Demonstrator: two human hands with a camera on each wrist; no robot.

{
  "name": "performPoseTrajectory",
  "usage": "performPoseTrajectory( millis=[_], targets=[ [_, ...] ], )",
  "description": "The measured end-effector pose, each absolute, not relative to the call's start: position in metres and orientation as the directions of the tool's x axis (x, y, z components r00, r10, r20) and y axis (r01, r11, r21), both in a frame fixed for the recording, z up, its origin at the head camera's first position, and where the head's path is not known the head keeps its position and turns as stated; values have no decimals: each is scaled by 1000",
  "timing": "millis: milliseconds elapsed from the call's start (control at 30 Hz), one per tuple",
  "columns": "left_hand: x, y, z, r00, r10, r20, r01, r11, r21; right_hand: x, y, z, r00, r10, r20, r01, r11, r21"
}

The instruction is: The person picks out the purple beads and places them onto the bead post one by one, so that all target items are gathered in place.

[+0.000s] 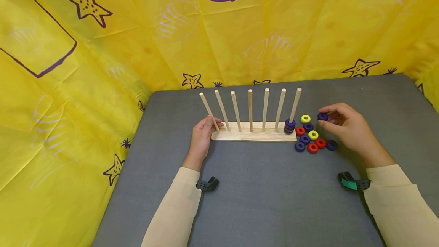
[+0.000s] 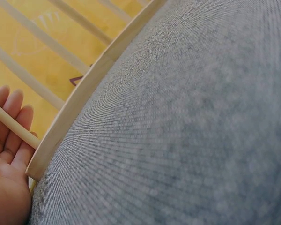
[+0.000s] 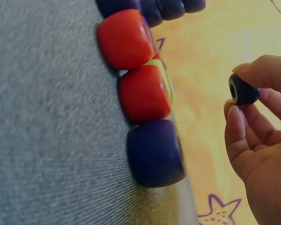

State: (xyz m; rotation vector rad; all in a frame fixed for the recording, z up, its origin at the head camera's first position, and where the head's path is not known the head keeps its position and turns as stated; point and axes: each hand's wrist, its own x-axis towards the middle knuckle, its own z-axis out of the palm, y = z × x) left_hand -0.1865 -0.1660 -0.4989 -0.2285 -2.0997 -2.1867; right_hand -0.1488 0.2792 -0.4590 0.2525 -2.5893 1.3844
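Note:
My left hand (image 1: 201,136) holds the left end of a wooden peg stand (image 1: 253,136), the thumb in front of the leftmost peg and the fingers behind it. In the left wrist view the fingers (image 2: 13,115) show behind that peg (image 2: 16,129), loosely extended. My right hand (image 1: 348,127) pinches a dark blue ring (image 1: 322,116) between thumb and fingertips, raised off the table in the right wrist view. Stacked blue rings (image 1: 289,124) sit round the base of the rightmost peg (image 1: 295,104). The other pegs carry no rings.
Loose rings lie bunched on the grey table (image 1: 253,193) between the stand and my right hand: several blue ones (image 1: 300,146), red ones (image 1: 312,148) and two yellow ones (image 1: 305,119). A yellow patterned cloth (image 1: 226,41) hangs behind and to the left.

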Motion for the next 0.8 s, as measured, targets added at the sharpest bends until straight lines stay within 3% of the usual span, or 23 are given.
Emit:
performPoseTrajectory(
  millis=[800],
  targets=[
    [-186, -166, -499, -985, 27, 172, 170, -60, 984, -138, 260, -429, -931, -57, 360, -343, 470, -813]
  ],
)
